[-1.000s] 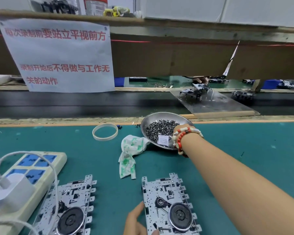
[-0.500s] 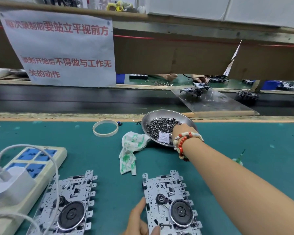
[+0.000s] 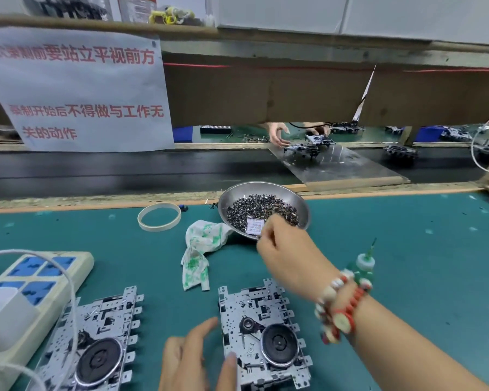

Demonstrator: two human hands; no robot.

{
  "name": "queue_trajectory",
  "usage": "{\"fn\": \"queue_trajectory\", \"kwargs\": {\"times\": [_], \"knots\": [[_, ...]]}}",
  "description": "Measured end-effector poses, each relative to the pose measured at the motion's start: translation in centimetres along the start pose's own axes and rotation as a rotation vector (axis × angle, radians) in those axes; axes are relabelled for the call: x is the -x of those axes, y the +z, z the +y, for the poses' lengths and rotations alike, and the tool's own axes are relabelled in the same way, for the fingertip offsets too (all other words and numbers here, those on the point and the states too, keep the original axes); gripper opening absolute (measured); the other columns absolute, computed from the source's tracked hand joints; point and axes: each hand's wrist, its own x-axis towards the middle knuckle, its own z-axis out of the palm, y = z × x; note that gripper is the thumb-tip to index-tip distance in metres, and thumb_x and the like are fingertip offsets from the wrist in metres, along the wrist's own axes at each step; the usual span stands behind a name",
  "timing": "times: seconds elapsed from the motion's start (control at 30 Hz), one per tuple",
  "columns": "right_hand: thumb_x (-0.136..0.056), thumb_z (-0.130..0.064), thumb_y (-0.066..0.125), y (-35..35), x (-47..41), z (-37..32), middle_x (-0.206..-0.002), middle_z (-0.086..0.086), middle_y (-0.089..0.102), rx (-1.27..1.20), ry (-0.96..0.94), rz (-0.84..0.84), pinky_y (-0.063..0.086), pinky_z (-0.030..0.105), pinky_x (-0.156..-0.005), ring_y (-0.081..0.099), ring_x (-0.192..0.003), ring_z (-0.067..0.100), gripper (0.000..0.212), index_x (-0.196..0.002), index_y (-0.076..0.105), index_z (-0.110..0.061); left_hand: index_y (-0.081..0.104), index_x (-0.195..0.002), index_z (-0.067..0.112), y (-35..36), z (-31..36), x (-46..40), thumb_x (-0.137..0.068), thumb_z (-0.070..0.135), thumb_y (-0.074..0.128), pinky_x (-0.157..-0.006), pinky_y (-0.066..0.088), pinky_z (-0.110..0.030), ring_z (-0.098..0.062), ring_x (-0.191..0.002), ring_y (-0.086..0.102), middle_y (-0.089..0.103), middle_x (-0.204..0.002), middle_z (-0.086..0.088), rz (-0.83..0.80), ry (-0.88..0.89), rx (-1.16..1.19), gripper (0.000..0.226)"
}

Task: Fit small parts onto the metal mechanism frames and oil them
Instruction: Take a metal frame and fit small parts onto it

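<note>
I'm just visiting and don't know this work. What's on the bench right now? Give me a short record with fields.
surface: green bench mat
metal bowl: holds a heap of small dark parts and a white label
right hand: above the bowl's near rim, fingers curled; any part held is too small to tell
left hand: fingers straight, touching the near frame's left edge
metal frames: one under the hands, one to its left
oil bottle: beside the right wrist
other items: crumpled cloth, tape ring, power strip

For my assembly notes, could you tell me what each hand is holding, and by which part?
The right hand is curled as if pinching something by the bowl; what, if anything, cannot be told. The left hand holds nothing.
</note>
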Motion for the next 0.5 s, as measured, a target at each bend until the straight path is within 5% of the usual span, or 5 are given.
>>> {"fn": "queue_trajectory", "kwargs": {"times": [0.13,0.27,0.5], "knots": [[-0.089,-0.02,0.056,-0.6,4.7,1.3,-0.068,-0.004,0.063,-0.166,0.043,-0.158,0.041,0.01,-0.056,0.053,-0.055,-0.001,0.019,-0.074,0.048,-0.027,0.055,-0.081,0.045,0.7,1.8,-1.9,-0.078,0.027,0.064,-0.062,0.035,-0.008,0.001,-0.067,0.048,0.047,-0.069,0.006,-0.084,0.105,-0.14,0.02],[-0.085,-0.014,0.063,-0.3,5.8,3.1,-0.067,-0.004,0.066,-0.302,0.149,-0.151,0.051,0.022,-0.063,0.058,-0.059,0.003,0.019,-0.072,0.053,-0.024,0.05,-0.081,0.041,2.0,3.4,-4.8,-0.087,0.023,0.058,-0.076,0.038,-0.01,-0.001,-0.084,0.051,0.057,-0.081,0.013,-0.268,0.15,-0.203,0.021],[-0.082,-0.008,0.067,0.1,5.2,3.5,-0.058,-0.01,0.06,-0.534,0.202,-0.093,0.043,0.019,-0.051,0.05,-0.053,0.003,0.017,-0.071,0.06,-0.018,0.064,-0.076,0.032,3.0,2.8,-6.6,-0.088,0.021,0.058,-0.069,0.04,-0.006,0.008,-0.078,0.056,0.065,-0.074,0.02,-0.362,0.187,-0.111,0.017]]}}
